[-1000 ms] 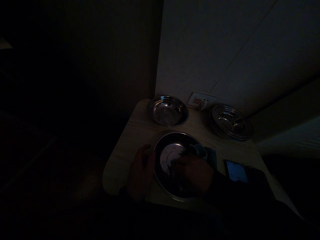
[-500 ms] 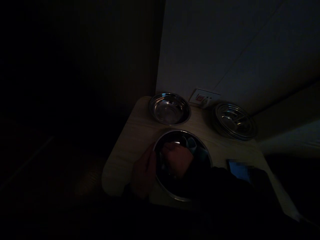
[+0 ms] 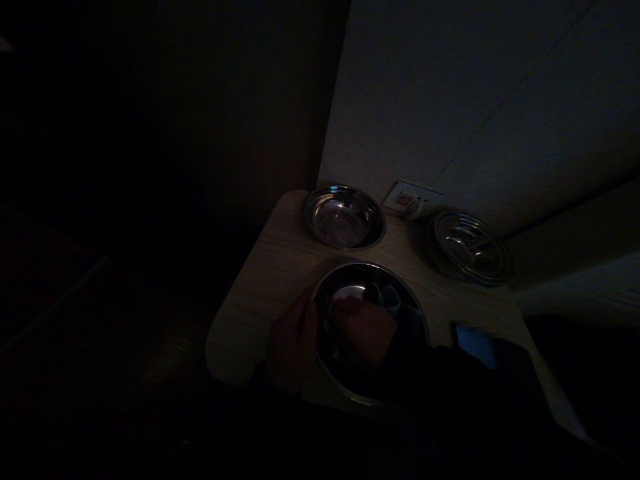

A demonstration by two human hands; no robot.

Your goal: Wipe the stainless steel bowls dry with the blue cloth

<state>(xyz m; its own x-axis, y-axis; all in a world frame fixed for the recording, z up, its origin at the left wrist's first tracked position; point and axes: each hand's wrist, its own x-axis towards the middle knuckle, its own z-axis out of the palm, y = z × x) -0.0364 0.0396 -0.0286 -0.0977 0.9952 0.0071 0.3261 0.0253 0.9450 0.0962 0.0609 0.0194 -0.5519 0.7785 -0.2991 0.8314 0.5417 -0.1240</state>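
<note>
The scene is very dark. A round metal bowl sits near the front of the small wooden table. At its left rim is my left hand, with the fingers closed over the edge. My right hand reaches down inside the bowl from the right, fingers curled; whatever they hold is hidden. Beside that hand, in the bowl, lie pale rounded pieces whose kind is too dim to tell. The right sleeve covers the bowl's lower right side.
A second metal bowl stands at the table's back left. Stacked metal dishes are at the back right, and a wall socket lies between them. A lit phone rests on the right. The wooden tabletop has a rounded left corner.
The view has shifted slightly, so the table and bowls appear a little further right. My right hand has moved a little within the bowl; my left hand stays at the rim.
</note>
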